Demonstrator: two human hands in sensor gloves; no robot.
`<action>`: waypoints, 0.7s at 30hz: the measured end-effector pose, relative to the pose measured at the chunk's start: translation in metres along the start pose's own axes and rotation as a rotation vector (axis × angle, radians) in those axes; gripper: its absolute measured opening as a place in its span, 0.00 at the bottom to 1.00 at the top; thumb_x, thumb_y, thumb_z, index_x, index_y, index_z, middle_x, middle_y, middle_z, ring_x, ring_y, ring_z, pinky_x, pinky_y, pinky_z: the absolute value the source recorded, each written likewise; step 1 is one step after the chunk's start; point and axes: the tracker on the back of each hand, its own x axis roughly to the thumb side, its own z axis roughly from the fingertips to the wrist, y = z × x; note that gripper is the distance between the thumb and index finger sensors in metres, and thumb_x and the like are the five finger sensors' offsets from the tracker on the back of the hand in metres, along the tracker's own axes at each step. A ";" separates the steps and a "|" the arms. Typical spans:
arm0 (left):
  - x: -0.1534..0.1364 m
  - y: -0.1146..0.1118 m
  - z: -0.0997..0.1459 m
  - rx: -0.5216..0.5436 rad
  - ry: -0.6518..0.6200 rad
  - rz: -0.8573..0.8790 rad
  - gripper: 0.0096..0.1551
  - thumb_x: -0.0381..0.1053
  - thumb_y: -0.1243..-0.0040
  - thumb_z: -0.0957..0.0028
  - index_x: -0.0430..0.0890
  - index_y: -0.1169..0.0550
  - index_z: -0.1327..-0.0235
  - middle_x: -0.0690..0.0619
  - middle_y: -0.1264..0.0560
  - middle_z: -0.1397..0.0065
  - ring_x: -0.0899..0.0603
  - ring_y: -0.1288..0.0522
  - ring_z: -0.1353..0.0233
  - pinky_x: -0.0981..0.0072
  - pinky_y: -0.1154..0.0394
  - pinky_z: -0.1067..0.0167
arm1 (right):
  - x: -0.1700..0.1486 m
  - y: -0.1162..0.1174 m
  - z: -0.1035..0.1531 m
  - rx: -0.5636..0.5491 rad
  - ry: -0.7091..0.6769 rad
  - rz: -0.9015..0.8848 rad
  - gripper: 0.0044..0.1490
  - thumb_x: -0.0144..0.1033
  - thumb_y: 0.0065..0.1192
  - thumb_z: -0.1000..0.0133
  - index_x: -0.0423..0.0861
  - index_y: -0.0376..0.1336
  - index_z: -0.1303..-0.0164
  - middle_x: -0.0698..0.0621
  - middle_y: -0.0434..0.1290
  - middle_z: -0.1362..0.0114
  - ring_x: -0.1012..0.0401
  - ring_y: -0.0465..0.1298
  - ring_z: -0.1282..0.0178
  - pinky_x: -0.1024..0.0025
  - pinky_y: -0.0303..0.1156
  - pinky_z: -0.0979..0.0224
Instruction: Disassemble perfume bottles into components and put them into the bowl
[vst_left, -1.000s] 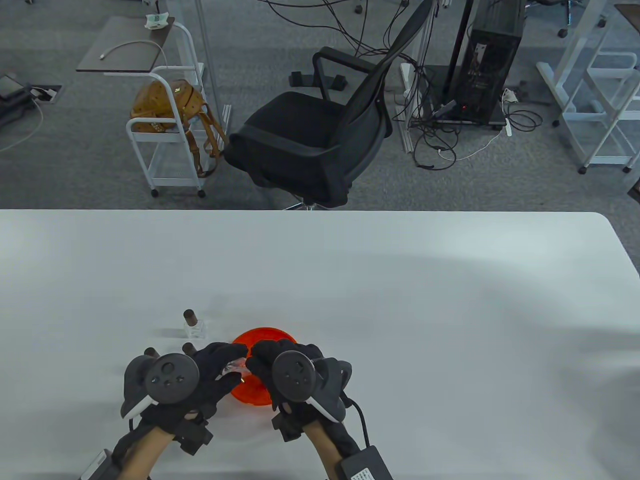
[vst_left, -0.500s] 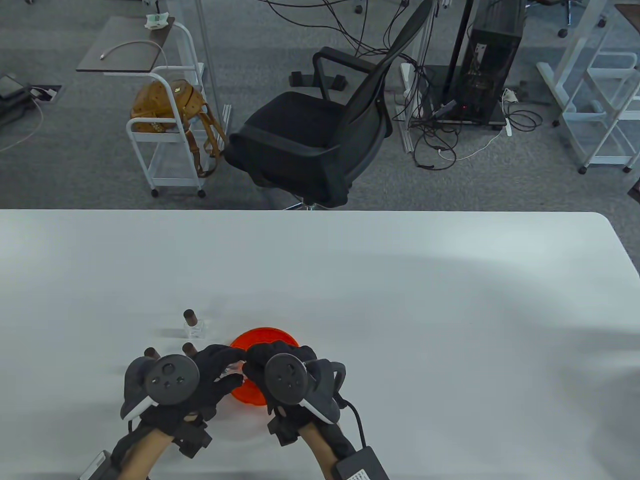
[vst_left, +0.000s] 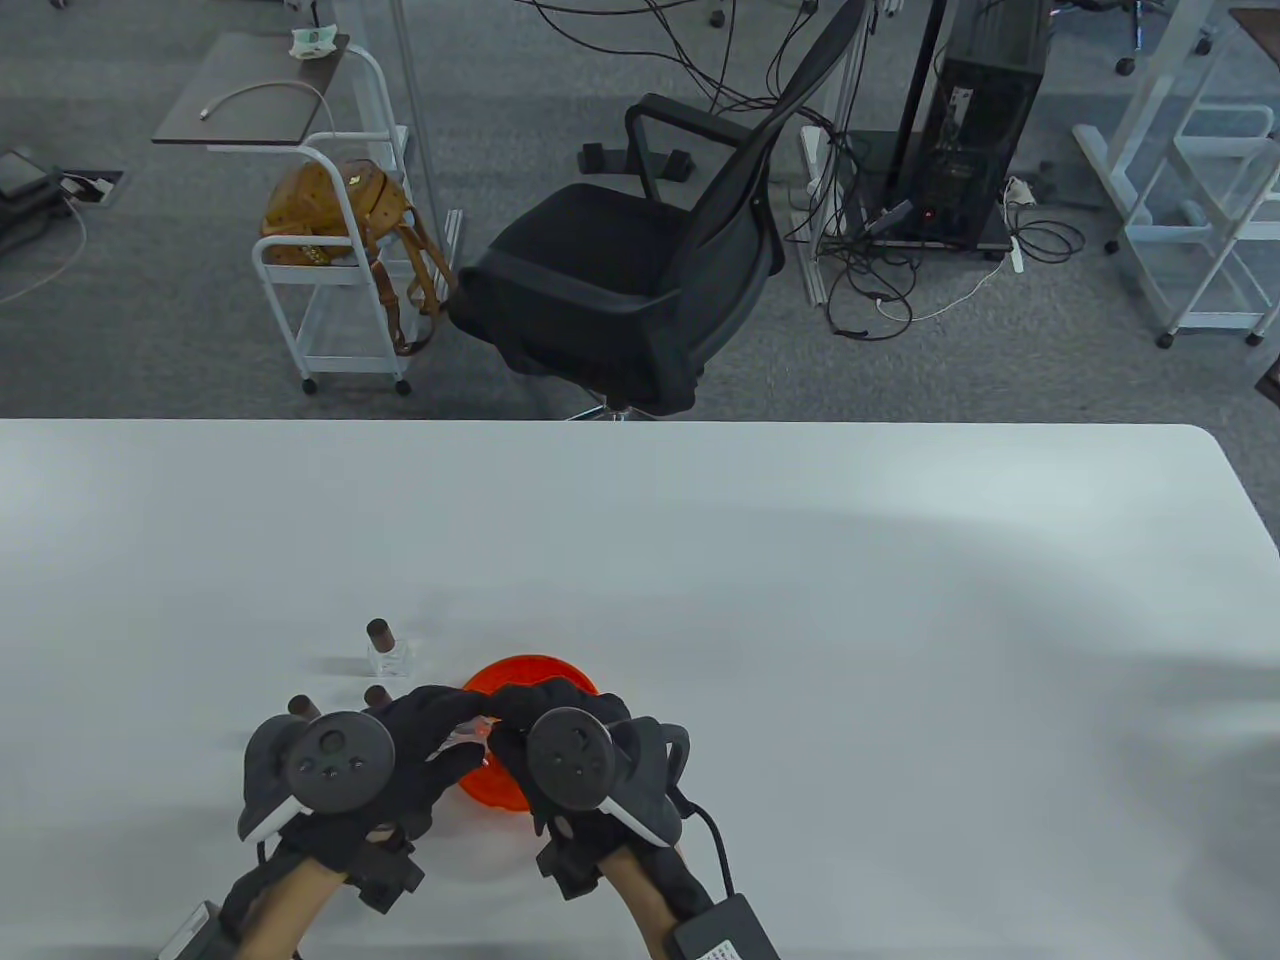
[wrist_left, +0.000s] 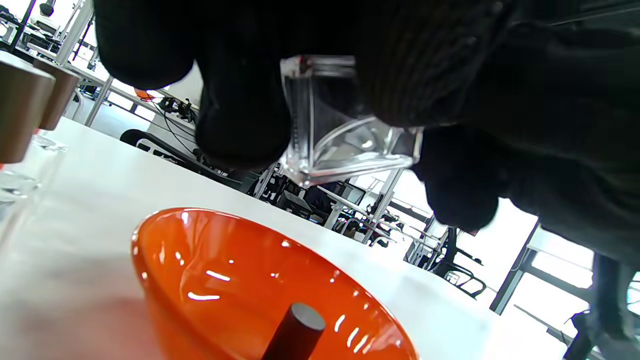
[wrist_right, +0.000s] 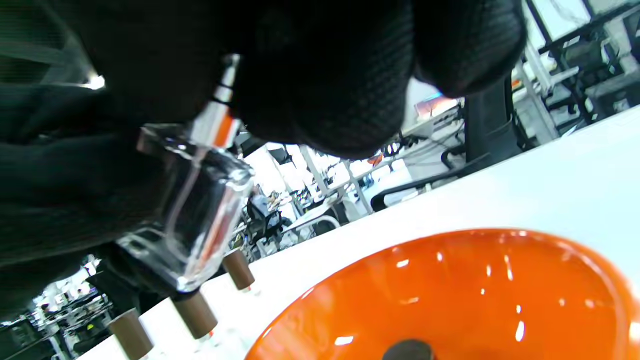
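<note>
A clear glass perfume bottle (wrist_left: 345, 135) hangs just above the orange bowl (vst_left: 530, 672), and both hands hold it. My left hand (vst_left: 470, 735) grips the glass body; its fingers (wrist_left: 240, 115) wrap the sides. My right hand (vst_left: 503, 722) pinches the sprayer neck (wrist_right: 220, 110) at the top of the same bottle (wrist_right: 195, 210). A dark cap (wrist_left: 295, 330) lies inside the bowl (wrist_left: 240, 280). Three brown-capped bottles stand left of the bowl: one (vst_left: 385, 650) in plain sight, and two of which only the caps (vst_left: 377, 693) (vst_left: 298, 705) show behind my left hand.
The white table (vst_left: 800, 600) runs wide to the right and back. Beyond its far edge stand a black office chair (vst_left: 640, 270) and a white cart (vst_left: 340, 260) with a brown bag.
My right hand has shifted slightly left, closer against the left hand. The bottle stays held between both hands over the bowl.
</note>
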 end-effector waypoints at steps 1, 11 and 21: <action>0.000 -0.001 0.000 -0.016 0.001 -0.009 0.30 0.54 0.31 0.55 0.50 0.17 0.37 0.45 0.16 0.35 0.42 0.11 0.45 0.40 0.24 0.40 | 0.001 0.000 0.000 -0.012 0.003 -0.001 0.26 0.54 0.66 0.57 0.57 0.74 0.51 0.57 0.85 0.54 0.67 0.87 0.66 0.53 0.80 0.41; 0.000 -0.002 0.001 -0.022 -0.009 -0.015 0.30 0.54 0.31 0.55 0.49 0.17 0.37 0.45 0.16 0.35 0.41 0.11 0.45 0.41 0.23 0.40 | 0.000 0.001 0.001 0.009 -0.011 0.002 0.25 0.53 0.66 0.57 0.58 0.73 0.51 0.57 0.85 0.53 0.67 0.86 0.65 0.52 0.79 0.39; 0.000 -0.002 0.001 -0.019 -0.017 -0.015 0.30 0.54 0.31 0.55 0.49 0.17 0.37 0.43 0.16 0.35 0.41 0.11 0.45 0.41 0.23 0.40 | 0.000 0.001 0.001 0.015 -0.029 0.008 0.26 0.52 0.67 0.58 0.59 0.73 0.50 0.57 0.84 0.52 0.67 0.86 0.65 0.52 0.79 0.39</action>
